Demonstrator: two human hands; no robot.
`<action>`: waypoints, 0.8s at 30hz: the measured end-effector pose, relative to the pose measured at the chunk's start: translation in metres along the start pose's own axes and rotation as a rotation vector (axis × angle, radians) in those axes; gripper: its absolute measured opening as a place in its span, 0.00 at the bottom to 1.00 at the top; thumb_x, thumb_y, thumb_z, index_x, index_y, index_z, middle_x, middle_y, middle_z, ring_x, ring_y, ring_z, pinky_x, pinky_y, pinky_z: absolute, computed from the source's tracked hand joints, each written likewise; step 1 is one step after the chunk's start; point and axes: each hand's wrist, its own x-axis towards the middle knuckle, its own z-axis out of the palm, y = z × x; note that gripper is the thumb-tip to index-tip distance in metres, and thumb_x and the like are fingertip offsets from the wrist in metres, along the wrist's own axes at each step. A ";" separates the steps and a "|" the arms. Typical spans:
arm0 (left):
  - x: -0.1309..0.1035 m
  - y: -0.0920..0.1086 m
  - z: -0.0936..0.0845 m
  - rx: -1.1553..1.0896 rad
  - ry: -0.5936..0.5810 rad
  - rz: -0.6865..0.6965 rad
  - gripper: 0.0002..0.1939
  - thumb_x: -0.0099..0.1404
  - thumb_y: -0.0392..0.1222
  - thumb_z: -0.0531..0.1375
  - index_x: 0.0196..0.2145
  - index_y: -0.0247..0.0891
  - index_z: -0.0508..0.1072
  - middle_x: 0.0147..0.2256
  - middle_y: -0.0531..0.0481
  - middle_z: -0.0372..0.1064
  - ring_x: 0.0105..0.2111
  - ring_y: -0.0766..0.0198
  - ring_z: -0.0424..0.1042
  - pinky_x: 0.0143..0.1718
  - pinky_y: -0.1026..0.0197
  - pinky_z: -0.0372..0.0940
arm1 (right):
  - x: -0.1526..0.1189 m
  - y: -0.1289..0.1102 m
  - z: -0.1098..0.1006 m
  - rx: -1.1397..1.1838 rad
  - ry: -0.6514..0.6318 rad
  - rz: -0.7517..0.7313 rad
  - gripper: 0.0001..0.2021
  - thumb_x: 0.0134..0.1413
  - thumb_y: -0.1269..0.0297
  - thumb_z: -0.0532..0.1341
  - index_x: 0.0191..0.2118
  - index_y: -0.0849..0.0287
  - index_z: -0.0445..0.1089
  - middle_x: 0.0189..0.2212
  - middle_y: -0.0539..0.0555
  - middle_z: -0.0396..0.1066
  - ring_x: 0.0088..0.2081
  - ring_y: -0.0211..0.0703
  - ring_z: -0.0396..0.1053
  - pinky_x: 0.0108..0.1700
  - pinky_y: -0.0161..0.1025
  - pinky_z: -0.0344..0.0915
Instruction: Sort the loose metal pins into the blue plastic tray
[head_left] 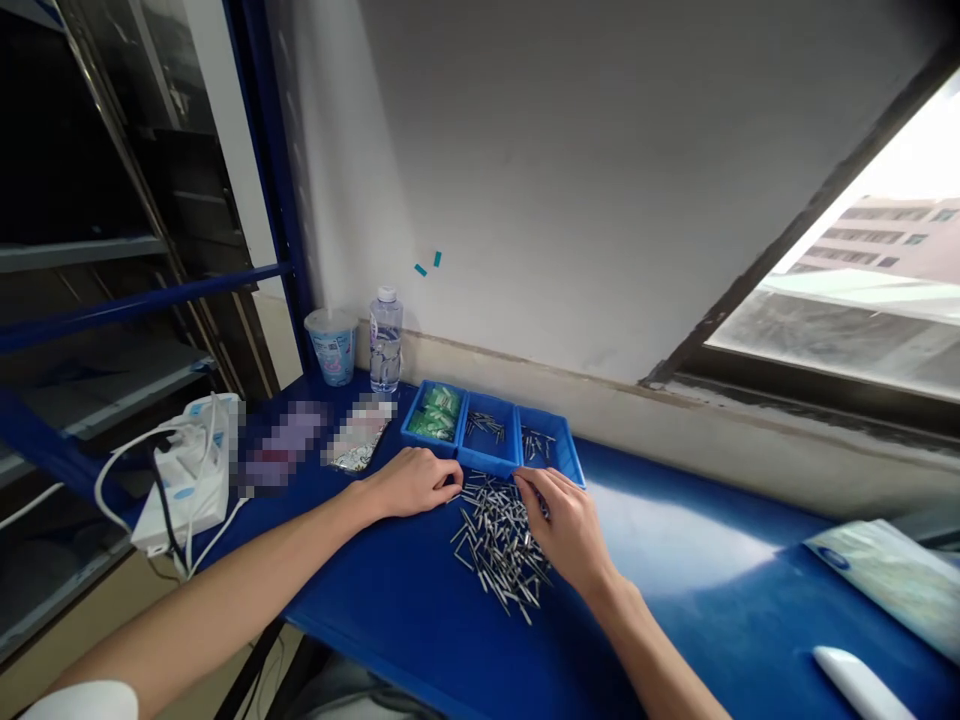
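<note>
A loose pile of thin metal pieces (pixel 499 545) lies on the blue table. Behind it stand three blue bins side by side: the left bin (pixel 406 436) holds green-and-white packets (pixel 436 412), while the middle bin (pixel 487 462) and right bin (pixel 571 460) each hold some metal pieces. My left hand (pixel 418 482) rests at the pile's left edge, fingers curled together; what they hold, if anything, is hidden. Over the pile's right side, near the right bin's front edge, is my right hand (pixel 562 515), its thumb and fingers pinched together on something too small to make out.
A power strip with white cables (pixel 187 480), two pixelated items, a lidded cup (pixel 332 345) and a water bottle (pixel 385 340) are at the left. A plastic packet (pixel 892 575) and a white object (pixel 862 683) lie at the right. The wall and window are behind.
</note>
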 end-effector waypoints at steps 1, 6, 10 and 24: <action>0.000 0.000 0.000 0.008 -0.002 -0.002 0.05 0.71 0.40 0.63 0.39 0.41 0.80 0.23 0.56 0.74 0.24 0.64 0.73 0.27 0.63 0.54 | -0.004 -0.002 0.003 0.021 -0.025 -0.019 0.13 0.75 0.65 0.53 0.44 0.57 0.75 0.33 0.53 0.81 0.30 0.43 0.76 0.35 0.38 0.66; 0.000 0.004 -0.001 -0.016 0.000 0.016 0.05 0.72 0.41 0.61 0.40 0.40 0.78 0.23 0.58 0.73 0.23 0.66 0.71 0.28 0.65 0.55 | -0.006 -0.015 0.014 0.034 -0.135 -0.001 0.15 0.76 0.65 0.52 0.44 0.58 0.77 0.31 0.52 0.82 0.27 0.40 0.78 0.30 0.36 0.62; -0.002 0.009 -0.003 -0.054 0.009 0.049 0.05 0.73 0.40 0.60 0.41 0.40 0.77 0.23 0.58 0.71 0.22 0.67 0.69 0.29 0.66 0.54 | -0.004 -0.018 0.017 0.039 -0.187 0.025 0.14 0.76 0.61 0.54 0.47 0.58 0.76 0.34 0.54 0.82 0.30 0.43 0.80 0.31 0.36 0.64; -0.003 0.018 -0.008 -0.116 0.062 0.048 0.17 0.77 0.42 0.54 0.58 0.40 0.76 0.22 0.57 0.72 0.21 0.65 0.70 0.27 0.65 0.55 | -0.002 -0.017 0.013 0.062 -0.117 0.000 0.15 0.77 0.61 0.53 0.44 0.57 0.76 0.32 0.53 0.80 0.28 0.41 0.76 0.31 0.36 0.64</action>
